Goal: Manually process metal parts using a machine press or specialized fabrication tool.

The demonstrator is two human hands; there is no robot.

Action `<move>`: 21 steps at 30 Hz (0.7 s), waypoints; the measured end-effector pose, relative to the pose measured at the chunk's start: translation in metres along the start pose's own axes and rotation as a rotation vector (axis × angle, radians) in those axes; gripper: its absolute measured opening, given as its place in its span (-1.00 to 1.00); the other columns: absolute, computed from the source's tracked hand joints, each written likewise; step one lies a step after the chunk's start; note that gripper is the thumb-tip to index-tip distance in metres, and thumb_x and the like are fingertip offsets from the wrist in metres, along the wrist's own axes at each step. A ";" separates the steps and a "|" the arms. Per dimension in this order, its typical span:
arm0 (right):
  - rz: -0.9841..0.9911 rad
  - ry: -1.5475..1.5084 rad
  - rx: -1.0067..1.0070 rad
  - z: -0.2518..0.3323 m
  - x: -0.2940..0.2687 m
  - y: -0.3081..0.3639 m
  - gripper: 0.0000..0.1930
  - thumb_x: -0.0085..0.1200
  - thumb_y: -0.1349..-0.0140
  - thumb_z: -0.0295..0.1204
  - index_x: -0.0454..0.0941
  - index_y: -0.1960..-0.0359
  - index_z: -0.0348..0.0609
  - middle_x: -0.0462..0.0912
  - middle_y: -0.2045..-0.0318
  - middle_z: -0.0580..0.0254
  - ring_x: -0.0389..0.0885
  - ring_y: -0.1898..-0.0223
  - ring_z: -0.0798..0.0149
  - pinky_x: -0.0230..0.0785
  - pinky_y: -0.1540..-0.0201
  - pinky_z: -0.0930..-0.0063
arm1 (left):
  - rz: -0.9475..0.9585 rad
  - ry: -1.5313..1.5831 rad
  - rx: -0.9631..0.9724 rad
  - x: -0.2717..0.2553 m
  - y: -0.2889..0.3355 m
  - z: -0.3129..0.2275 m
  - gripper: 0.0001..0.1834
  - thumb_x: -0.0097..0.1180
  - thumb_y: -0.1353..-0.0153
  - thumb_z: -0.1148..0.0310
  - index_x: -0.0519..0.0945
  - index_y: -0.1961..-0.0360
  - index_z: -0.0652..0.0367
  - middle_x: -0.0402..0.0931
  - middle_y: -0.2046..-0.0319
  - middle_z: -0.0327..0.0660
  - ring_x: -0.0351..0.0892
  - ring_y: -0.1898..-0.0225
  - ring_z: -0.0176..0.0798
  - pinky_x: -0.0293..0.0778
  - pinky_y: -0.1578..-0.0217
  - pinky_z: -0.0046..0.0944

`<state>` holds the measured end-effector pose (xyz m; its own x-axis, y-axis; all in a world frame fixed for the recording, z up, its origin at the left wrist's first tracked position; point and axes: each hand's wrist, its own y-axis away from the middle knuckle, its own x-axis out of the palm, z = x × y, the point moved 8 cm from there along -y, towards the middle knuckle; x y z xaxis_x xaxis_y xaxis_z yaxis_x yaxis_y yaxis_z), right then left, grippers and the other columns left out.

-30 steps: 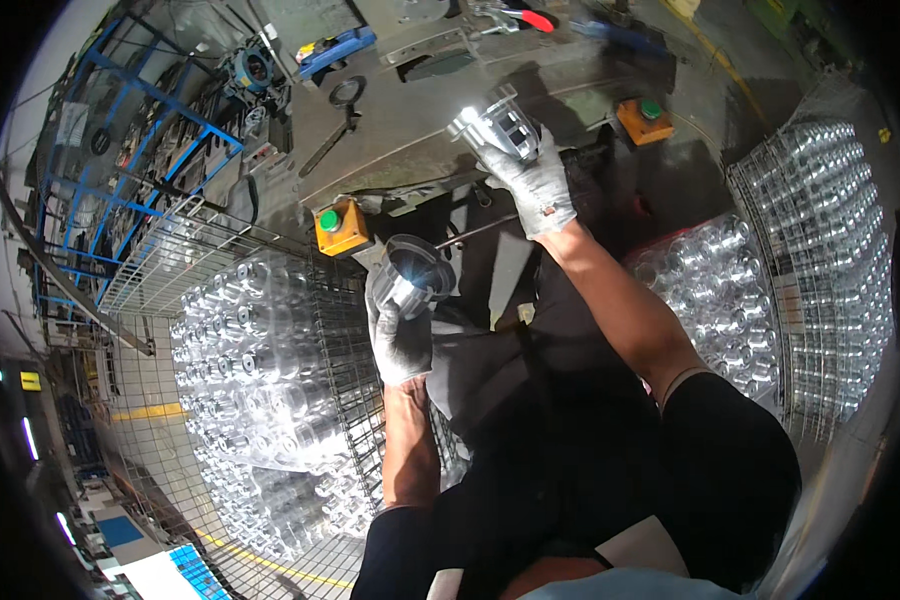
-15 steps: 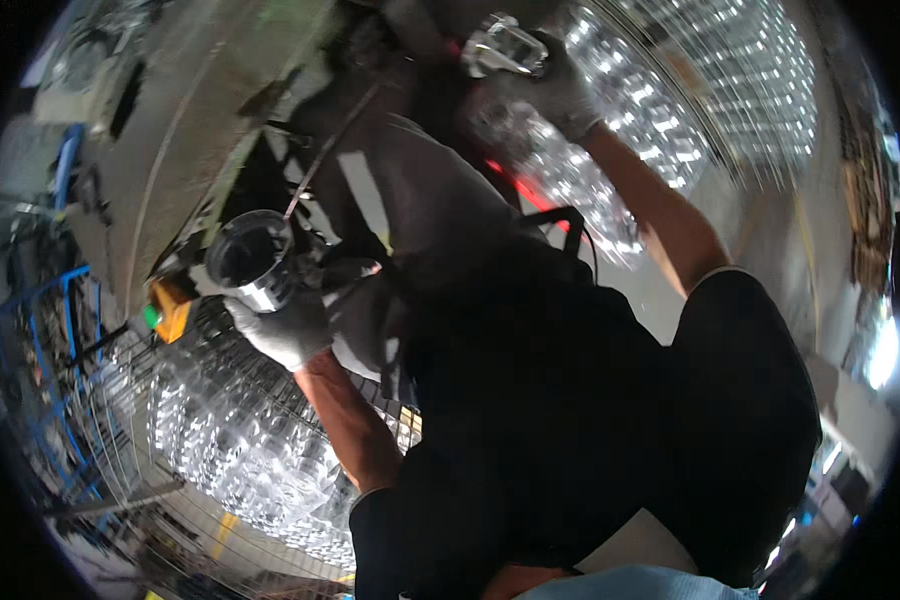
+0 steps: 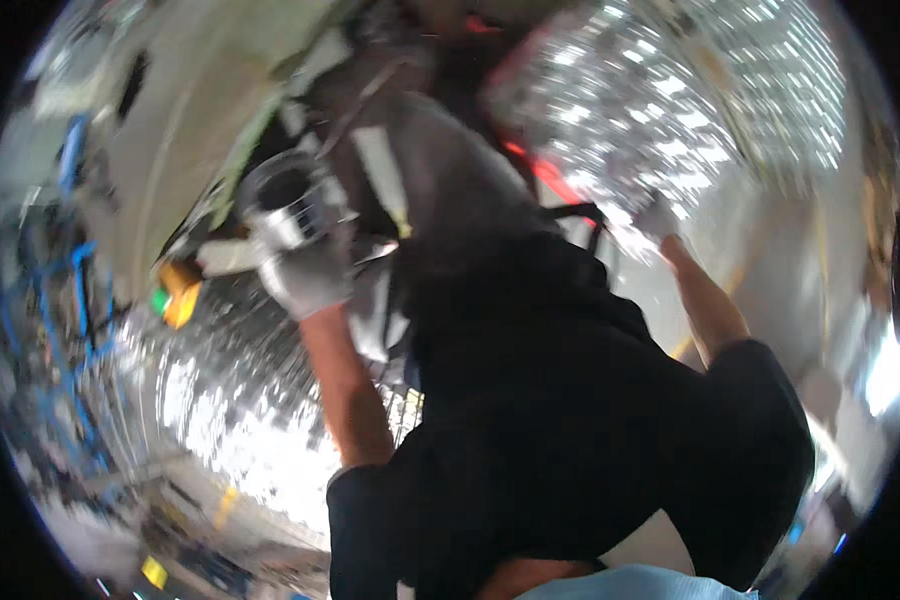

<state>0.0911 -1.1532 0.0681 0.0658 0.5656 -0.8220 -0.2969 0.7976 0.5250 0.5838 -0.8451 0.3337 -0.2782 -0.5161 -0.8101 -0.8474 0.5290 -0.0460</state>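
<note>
Cup (image 3: 292,212) juts beyond left hand (image 3: 308,273), grip clasping it; right hand (image 3: 658,219) too blurred to tell.

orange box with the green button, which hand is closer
Left. The left hand, holding a metal part, is just right of the box; the right hand is far across, by the shiny parts.

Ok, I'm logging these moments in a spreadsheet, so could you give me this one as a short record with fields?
Left hand: gloved left hand grips a silvery cup-shaped part
Right hand: right hand at the lower edge of the right-hand shiny pile; too blurred to tell whether it holds anything
Left side: orange box with a green button; blue frame; second shiny pile
Image quality: strong motion blur
</note>
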 end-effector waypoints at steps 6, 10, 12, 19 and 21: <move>0.128 0.126 -0.382 -0.135 0.067 -0.086 -0.43 0.24 0.12 -0.31 0.35 0.02 -0.16 0.59 0.17 0.08 0.56 0.14 0.01 0.40 0.09 0.28 | 0.154 1.854 -0.585 0.040 -0.008 -0.013 -0.35 -0.27 -0.22 -0.24 0.39 -0.04 0.08 0.51 0.22 -0.09 0.51 0.40 -0.06 0.38 0.47 -0.17; -0.186 0.023 -0.802 -0.073 0.096 -0.086 -0.32 0.31 0.17 -0.30 0.27 -0.03 -0.19 0.61 0.26 0.21 0.59 0.21 0.16 0.44 0.16 0.28 | 0.191 2.000 -0.451 0.017 -0.021 -0.003 -0.33 -0.43 -0.25 -0.27 0.41 0.00 0.05 0.49 0.28 -0.16 0.50 0.37 -0.09 0.40 0.49 -0.21; -0.028 0.331 -0.657 -0.110 0.109 -0.116 -0.22 0.28 0.12 -0.19 0.17 -0.12 -0.24 0.61 0.20 0.16 0.58 0.16 0.12 0.40 0.09 0.30 | 0.052 1.956 -0.452 0.006 -0.028 0.000 -0.35 -0.18 -0.20 -0.24 0.40 -0.02 0.12 0.49 0.17 -0.10 0.51 0.28 -0.07 0.50 0.38 -0.20; 0.282 0.378 -0.235 0.007 0.004 -0.081 -0.20 0.12 -0.03 0.07 0.29 -0.14 -0.35 0.41 -0.11 -0.11 0.40 -0.12 0.02 0.25 -0.14 0.29 | -0.134 1.887 -0.117 -0.067 -0.087 0.006 -0.54 0.01 -0.23 0.11 0.36 -0.07 0.12 0.46 0.09 -0.15 0.49 0.07 -0.09 0.52 0.12 -0.12; 0.203 0.366 -0.284 0.048 -0.040 -0.072 -0.26 0.15 -0.05 0.00 0.33 -0.10 -0.38 0.40 -0.09 -0.18 0.42 -0.09 -0.04 0.31 -0.09 0.33 | -0.062 1.838 0.003 -0.076 -0.132 -0.001 -0.58 -0.02 -0.25 0.13 0.37 -0.07 0.08 0.43 0.04 -0.20 0.41 -0.01 -0.14 0.40 0.00 -0.06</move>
<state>0.1553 -1.2234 0.0738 -0.3433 0.5525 -0.7595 -0.5201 0.5615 0.6436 0.7164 -0.8766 0.4024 -0.3364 -0.5289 0.7792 -0.8744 0.4826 -0.0500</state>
